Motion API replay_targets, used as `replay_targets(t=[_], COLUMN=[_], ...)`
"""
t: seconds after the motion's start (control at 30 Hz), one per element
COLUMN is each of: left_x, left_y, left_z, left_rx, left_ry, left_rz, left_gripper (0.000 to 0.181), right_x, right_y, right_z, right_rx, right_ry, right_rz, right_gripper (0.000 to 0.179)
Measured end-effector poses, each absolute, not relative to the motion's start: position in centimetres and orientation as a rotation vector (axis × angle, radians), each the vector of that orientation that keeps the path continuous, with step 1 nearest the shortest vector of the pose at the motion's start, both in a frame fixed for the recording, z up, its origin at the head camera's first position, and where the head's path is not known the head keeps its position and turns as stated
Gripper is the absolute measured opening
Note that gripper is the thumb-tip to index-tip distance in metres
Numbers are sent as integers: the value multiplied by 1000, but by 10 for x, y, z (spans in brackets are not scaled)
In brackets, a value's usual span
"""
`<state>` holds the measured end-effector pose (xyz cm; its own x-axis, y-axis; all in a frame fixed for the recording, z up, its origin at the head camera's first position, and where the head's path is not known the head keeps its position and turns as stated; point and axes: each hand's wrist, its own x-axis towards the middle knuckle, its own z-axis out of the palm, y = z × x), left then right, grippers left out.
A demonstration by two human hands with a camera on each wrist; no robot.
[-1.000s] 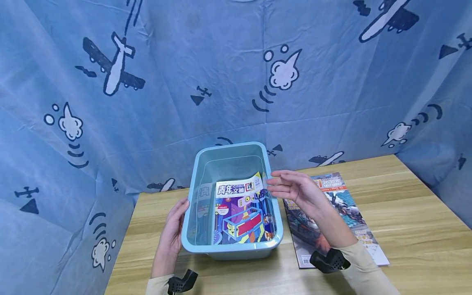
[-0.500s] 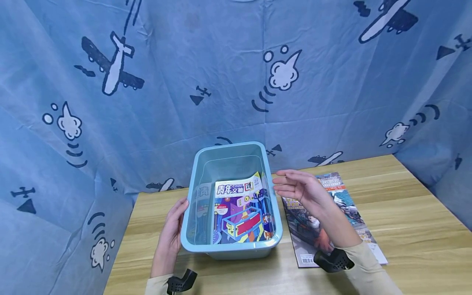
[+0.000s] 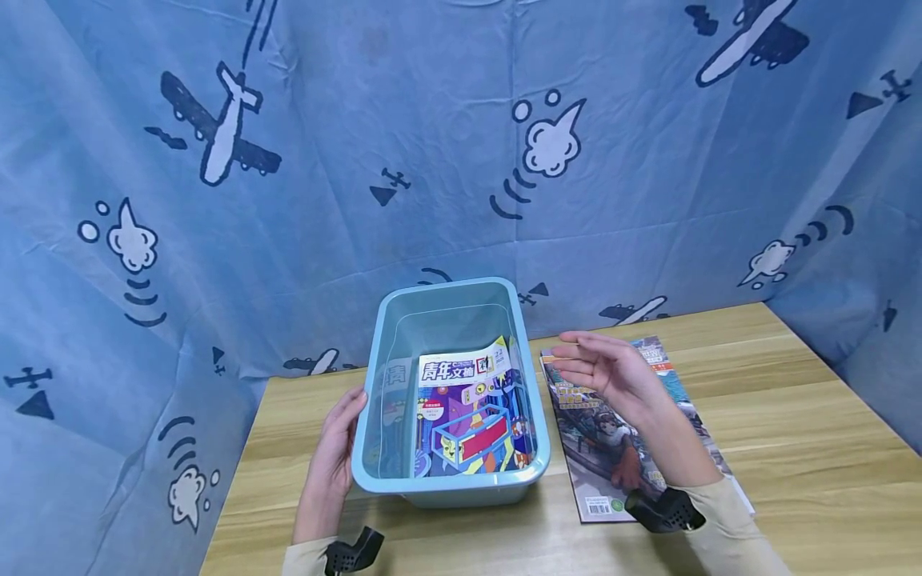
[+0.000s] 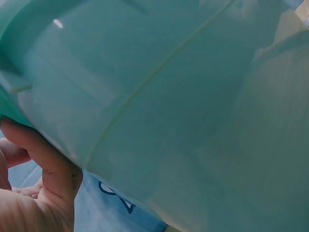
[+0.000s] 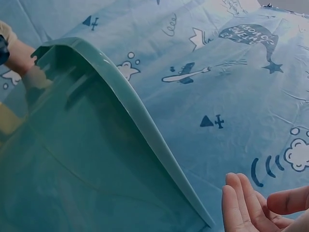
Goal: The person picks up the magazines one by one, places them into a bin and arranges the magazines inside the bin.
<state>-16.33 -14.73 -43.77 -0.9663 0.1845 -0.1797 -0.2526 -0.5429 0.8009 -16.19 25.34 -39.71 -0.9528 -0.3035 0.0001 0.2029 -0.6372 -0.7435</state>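
A light blue-green plastic bin [image 3: 450,484] stands on the wooden table, with a purple magazine [image 3: 468,432] lying cover up inside. My left hand [image 3: 337,436] holds the bin's left rim. In the left wrist view the bin's translucent wall [image 4: 169,121] fills most of the picture, and bent fingers of the left hand [image 4: 50,169] reach up to it under the rim. My right hand [image 3: 612,372] hovers over a second magazine [image 3: 601,456], right of the bin, with fingers loosely bent and nothing in them. The right wrist view has the right hand [image 5: 256,208] apart from the bin's rim [image 5: 145,125].
The second magazine lies flat on the table [image 3: 799,400], partly covered by the right forearm. Blue cloth [image 3: 432,160] with airplane drawings hangs behind and at both sides. Black wrist cameras [image 3: 666,512] sit on both wrists.
My right hand has moved away from the bin's right rim, out to the right over the second magazine. The left hand and the bin have stayed nearly in place.
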Motion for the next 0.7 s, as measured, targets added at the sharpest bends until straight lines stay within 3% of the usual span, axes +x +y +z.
replay_targets(t=[0.43, 0.7], left_x=[-160, -160], left_y=[-146, -147], left_z=[-440, -441], left_rx=[-67, -48], left_ry=[1325, 1312], left_rz=[2572, 2579], left_gripper=[22, 21], right_x=[-157, -153], right_y=[270, 279], right_z=[-407, -409], right_rx=[-251, -143], right_ry=[1070, 1120], right_rz=[-2646, -2670], right_gripper=[42, 38])
